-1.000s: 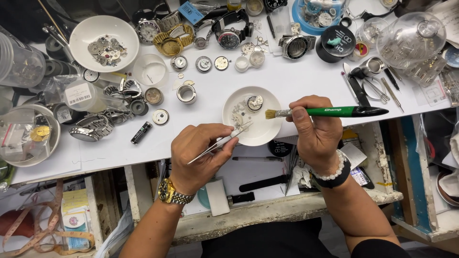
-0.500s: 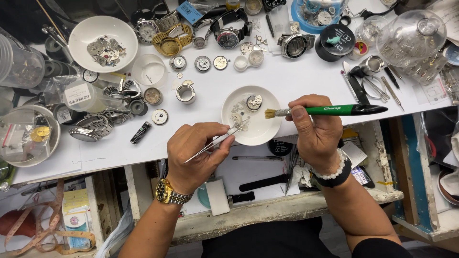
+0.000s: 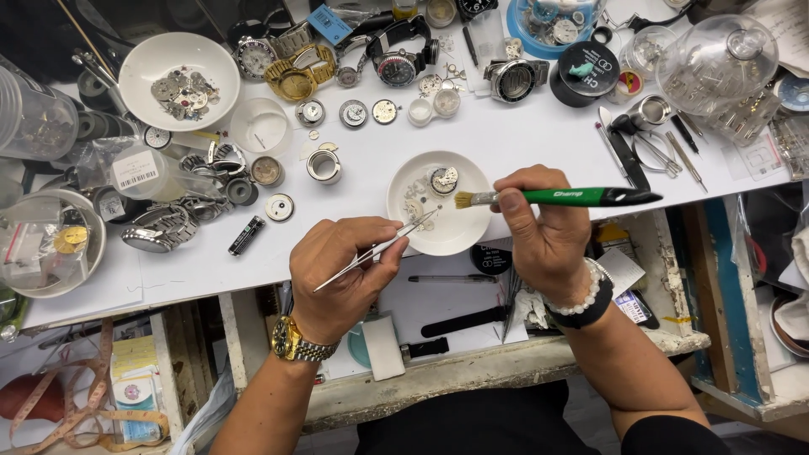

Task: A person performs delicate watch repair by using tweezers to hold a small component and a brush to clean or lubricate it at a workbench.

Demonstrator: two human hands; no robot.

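Observation:
A small white dish (image 3: pixel 459 240) sits at the front edge of the white worktop and holds a round watch movement (image 3: pixel 443 179) and several tiny metal parts. My left hand (image 3: pixel 341 274) pinches metal tweezers (image 3: pixel 377 250), whose tips reach into the dish among the parts. In my right hand (image 3: pixel 543 232) is a green-handled brush (image 3: pixel 560 197), held level, with its bristles over the dish's right side near the movement.
A larger white bowl of watch parts (image 3: pixel 179 80) stands at the back left. Wristwatches (image 3: pixel 396 63), loose movements, small cups and a glass dome (image 3: pixel 716 59) crowd the back. Pliers and screwdrivers (image 3: pixel 640 143) lie at the right; an open drawer is below the worktop.
The brush bristles and tweezer tips shifted slightly within the dish; both hands stay in nearly the same place.

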